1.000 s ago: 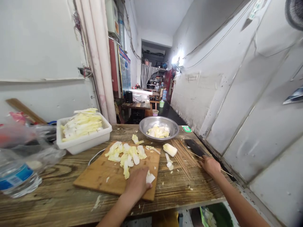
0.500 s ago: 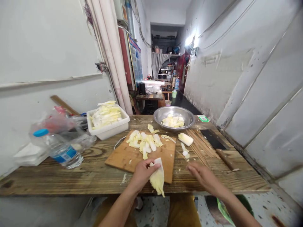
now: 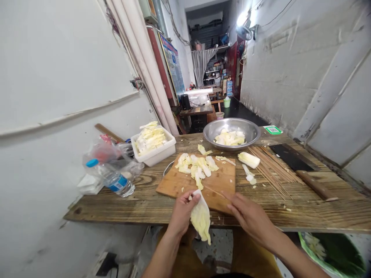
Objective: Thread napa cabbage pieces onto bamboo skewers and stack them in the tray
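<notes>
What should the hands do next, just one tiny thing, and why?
Probably ease the stick toward the leaf and poke its tip through the white end. The left hand pinches the leaf near that end, and the right hand holds the stick, pointing toward it. I can't tell whether the tip touches the leaf.

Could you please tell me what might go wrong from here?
The thin skewer in the right hand points leftward, so a slip might prick the left hand.

The cabbage leaf in the left hand hangs past the near edge of the table, so it could drop if the pinch loosens.

The cleaver lies bare beside the loose skewers, so reaching for one might bring a hand against the cleaver.
</notes>
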